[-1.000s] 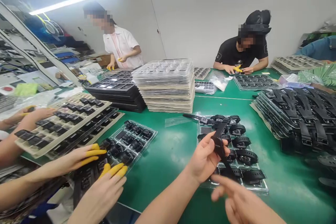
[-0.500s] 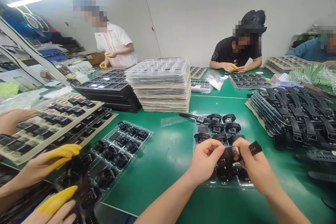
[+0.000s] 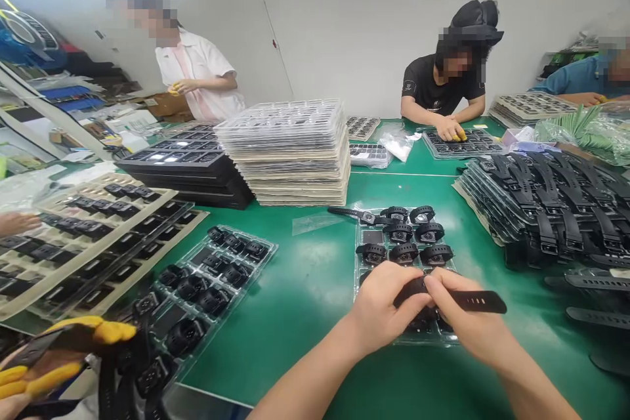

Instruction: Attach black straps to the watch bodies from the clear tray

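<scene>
The left hand (image 3: 381, 305) and right hand (image 3: 460, 315) grip a black watch (image 3: 443, 295) between closed fingers; its matte, perforated strap projects flat to the right. The watch is held just above a clear, thin-walled blister tray (image 3: 363, 239) on the smooth green worktop (image 3: 305, 289). The tray's moulded pockets contain buckled black watches (image 3: 403, 233) coiled into loops.

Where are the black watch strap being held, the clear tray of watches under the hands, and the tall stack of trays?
black watch strap (image 3: 475, 302), head view, its free end.
clear tray (image 3: 363, 261), head view, left rim.
tall stack of trays (image 3: 290, 161), head view, front side.
</scene>
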`<state>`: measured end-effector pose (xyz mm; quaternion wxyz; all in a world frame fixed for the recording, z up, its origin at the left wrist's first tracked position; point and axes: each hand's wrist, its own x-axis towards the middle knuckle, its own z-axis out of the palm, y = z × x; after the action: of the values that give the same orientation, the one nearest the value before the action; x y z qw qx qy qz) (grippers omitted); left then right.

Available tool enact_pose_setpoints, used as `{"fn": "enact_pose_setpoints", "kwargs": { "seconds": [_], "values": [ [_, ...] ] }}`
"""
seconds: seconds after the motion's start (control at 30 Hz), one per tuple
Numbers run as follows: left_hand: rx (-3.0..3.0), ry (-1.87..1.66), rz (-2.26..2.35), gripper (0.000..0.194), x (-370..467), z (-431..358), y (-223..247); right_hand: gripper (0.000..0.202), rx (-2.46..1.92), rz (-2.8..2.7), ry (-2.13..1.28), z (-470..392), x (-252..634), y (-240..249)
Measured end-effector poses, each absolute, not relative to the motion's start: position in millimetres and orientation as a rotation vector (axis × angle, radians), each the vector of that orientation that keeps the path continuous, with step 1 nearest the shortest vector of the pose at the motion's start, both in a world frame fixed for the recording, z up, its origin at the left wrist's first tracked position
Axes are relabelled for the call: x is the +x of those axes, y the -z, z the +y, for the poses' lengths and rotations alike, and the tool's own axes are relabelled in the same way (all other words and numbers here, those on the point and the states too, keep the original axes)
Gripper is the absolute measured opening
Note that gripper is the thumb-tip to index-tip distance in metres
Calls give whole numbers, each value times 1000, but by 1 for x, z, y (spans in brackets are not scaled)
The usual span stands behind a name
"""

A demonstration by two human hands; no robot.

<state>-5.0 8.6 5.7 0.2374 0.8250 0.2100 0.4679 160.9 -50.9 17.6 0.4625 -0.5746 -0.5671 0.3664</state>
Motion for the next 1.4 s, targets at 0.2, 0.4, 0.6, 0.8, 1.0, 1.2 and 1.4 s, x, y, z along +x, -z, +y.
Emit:
{"fn": "enact_pose_setpoints", "kwargs": {
  "seconds": [0.2,0.4,0.6,0.8,1.0,1.2,1.4],
  "values": [
    [2342,-1268,553,19,-8,14,-6,45,-1470,-1220,-970,-54,161,-21],
    [2330,-1240,572,15,-9,16,-8,46,-1529,-1120,-1021,-54,164,-24],
    [1961,-976,614,26,-6,8,-13,50,-1509,-1271,-1008,-54,163,-19],
    [1022,-1018,614,38,6,8,-8,56,-1331,-1275,-840,-58,158,-13],
    [843,-1006,546,50,10,4,-8,53,-1327,-1177,-932,-54,147,-9],
    [897,-1060,517,53,5,7,-8,48,-1092,-990,-1132,-44,143,0],
    [994,-1027,473,49,5,4,-1,52,-1033,-967,-1276,-43,135,1]
  ]
}}
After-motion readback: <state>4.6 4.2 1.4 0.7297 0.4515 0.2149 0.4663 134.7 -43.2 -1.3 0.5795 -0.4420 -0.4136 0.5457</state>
